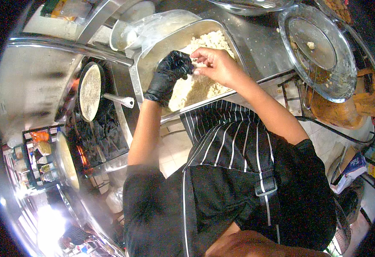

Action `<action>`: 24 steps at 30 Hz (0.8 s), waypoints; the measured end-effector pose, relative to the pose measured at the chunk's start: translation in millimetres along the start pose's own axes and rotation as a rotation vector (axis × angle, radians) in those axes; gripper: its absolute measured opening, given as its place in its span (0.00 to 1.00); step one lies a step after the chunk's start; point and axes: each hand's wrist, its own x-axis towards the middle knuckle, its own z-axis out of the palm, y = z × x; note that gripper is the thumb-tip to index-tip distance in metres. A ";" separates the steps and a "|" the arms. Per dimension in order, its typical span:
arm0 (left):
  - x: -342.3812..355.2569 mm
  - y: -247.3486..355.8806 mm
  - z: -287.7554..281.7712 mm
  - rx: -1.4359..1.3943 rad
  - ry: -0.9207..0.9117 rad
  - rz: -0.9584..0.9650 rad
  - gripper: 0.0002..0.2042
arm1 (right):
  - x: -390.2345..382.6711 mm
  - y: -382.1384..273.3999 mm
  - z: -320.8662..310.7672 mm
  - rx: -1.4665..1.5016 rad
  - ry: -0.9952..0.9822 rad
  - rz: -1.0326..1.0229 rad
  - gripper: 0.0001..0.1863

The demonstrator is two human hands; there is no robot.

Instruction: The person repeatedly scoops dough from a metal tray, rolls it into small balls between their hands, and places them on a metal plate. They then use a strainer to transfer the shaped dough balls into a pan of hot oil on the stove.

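A deep metal pan (147, 64) holds a pale, crumbly food (211, 40), heaped at its far right and spread toward the near edge. Over this pan my two hands meet. A black glove covers my left hand (170, 75), whose fingers are curled closed; what lies inside them is hidden. My right hand (217, 66) is bare, thumb and fingers pinched together against the gloved fingertips. Between the two hands I cannot make out what is held.
To the left, a dark round pan (90, 92) with pale contents sits on a stove, its handle toward me. A flame shows near another pan (69, 160). A clear plastic bag (166, 25) lies behind the metal pan. A large metal bowl (346, 55) stands at right.
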 end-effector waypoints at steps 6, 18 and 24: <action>1.1 -11.7 32.4 0.021 0.131 0.146 0.18 | 8.7 8.5 3.8 0.177 0.199 -0.003 0.09; 2.8 -12.5 4.4 -0.117 -0.034 -0.183 0.16 | -5.4 17.0 -11.4 0.026 0.261 -0.038 0.13; 16.7 -26.0 -4.5 0.008 0.055 -0.130 0.12 | -19.7 -13.5 -2.3 -0.072 0.144 -0.004 0.21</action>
